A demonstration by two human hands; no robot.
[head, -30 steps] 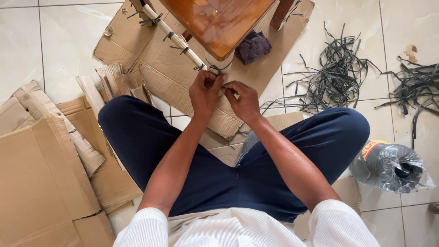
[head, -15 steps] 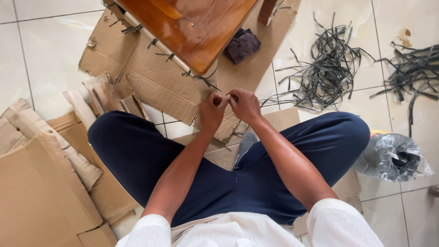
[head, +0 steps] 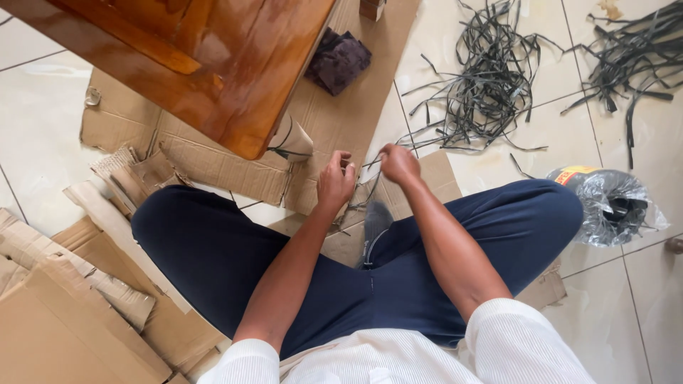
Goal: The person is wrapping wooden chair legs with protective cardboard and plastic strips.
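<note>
I sit cross-legged on the floor in dark blue trousers. My left hand (head: pixel 336 179) and my right hand (head: pixel 398 162) are held close together above a flat cardboard sheet (head: pixel 235 171). A thin black plastic strap (head: pixel 367 166) runs between them; my right hand pinches one end and my left hand's fingers curl about the other part. Just left of my left hand stands a cardboard-wrapped table leg (head: pixel 292 139) with a black strap tied round it, under the corner of a glossy brown wooden table (head: pixel 213 64).
A dark purple cloth (head: pixel 338 60) lies on the cardboard beyond the table. Loose black strap offcuts (head: pixel 491 78) are heaped on the white tiles at upper right. A strap roll in clear plastic (head: pixel 613 206) sits by my right knee. Torn cardboard pieces (head: pixel 64 299) pile up at left.
My hands came away from the tied table leg, dropped toward my lap and parted slightly, with a strap now between them. The view shifted, so the table fills more of the upper left.
</note>
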